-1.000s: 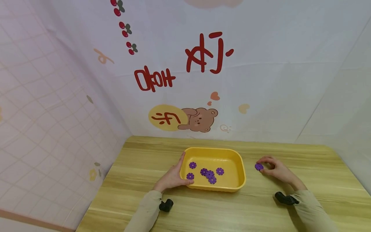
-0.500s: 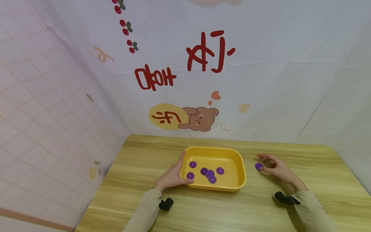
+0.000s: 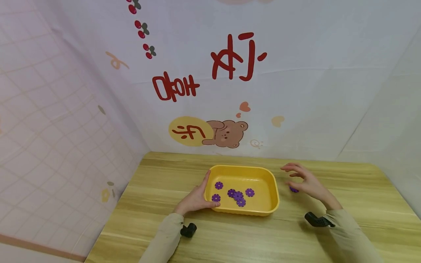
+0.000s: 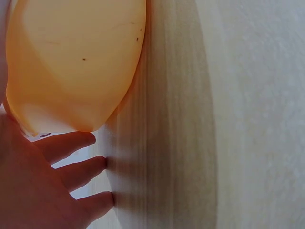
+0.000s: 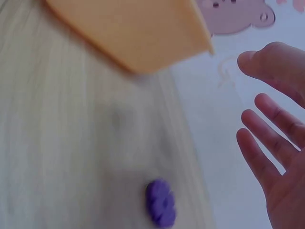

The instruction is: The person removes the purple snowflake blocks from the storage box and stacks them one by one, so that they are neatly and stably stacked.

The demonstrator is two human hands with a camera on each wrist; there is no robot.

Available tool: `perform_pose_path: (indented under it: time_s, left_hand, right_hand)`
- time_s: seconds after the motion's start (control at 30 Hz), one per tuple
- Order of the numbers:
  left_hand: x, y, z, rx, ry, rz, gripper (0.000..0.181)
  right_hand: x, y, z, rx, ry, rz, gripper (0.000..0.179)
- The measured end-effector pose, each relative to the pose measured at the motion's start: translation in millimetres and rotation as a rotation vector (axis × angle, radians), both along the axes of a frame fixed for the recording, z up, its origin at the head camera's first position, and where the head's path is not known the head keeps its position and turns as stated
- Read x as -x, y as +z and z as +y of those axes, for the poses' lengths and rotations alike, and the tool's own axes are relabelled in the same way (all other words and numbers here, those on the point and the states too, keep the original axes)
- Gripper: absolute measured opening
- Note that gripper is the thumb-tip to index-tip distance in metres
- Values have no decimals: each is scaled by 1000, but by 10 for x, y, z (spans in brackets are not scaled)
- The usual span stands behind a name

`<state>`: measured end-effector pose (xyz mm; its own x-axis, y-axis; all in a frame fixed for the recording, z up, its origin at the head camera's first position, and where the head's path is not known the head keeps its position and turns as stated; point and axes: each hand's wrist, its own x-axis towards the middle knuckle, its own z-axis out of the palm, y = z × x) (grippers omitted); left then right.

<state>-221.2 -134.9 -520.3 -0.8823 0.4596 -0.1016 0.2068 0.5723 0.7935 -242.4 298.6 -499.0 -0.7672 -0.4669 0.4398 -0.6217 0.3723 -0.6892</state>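
A yellow plastic bin [image 3: 263, 201] holds several purple notched snowflake discs [image 3: 250, 192], some overlapping near its middle. My left hand [image 3: 195, 199] grips the bin's left end, thumb over the front rim and fingers along the outside. In the left wrist view, its fingers [image 4: 78, 171] spread beside the bin wall [image 4: 81, 71]. Right of the bin, one purple disc [image 3: 294, 190] lies on the table, partly hidden by my right hand [image 3: 304, 182]. That hand is raised above it with fingers apart, holding nothing. The right wrist view shows the disc [image 5: 161, 203] away from the fingers.
The wood-grain table [image 3: 230, 241] backs onto a white printed cloth wall [image 3: 312, 109]. Another cloth wall [image 3: 59, 146] stands on the left. A black wrist mount [image 3: 317, 220] sits at the right cuff, and a second black mount [image 3: 188, 230] at the left.
My right hand lets go of the purple disc, leaving it on the table, then lifts and shifts left toward the bin. The left hand and bin stay put.
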Motion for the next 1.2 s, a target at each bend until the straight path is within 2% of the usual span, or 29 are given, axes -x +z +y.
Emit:
perform_pose_path:
  time_s: [0.1,0.17,0.43,0.53,0.67,0.83,1.03,1.2]
  left_hand:
    - [1,5,-7,-5,-1,-1,124]
    - [4,-1,-10,-11,-5,1,124]
    - [9,-14,-15,-13,-14,4,124]
    - [9,-13,-17,-25,-18,3,124]
    - [5,-8,-17,-33,-20,-1,124]
    - [-1,-11,-15,-40,-19,-10,124]
    - [2,-9,-15,-39,-20,-6,124]
    - [-2,-5,-16,-11,-9,0,123]
  right_hand:
    - [-20,169,-143,-1,51,5,49]
    - [-13,219,-224,-14,76,5,47]
    - [95,142,-478,-67,166,-48,43]
    - [37,251,-648,-79,205,-68,41]
    - [26,269,-812,-107,237,-115,36]
    - [97,115,-901,-142,272,-143,33]
    - [131,9,-1059,-89,360,-190,35]
    - [126,-37,-1190,-63,396,-247,34]
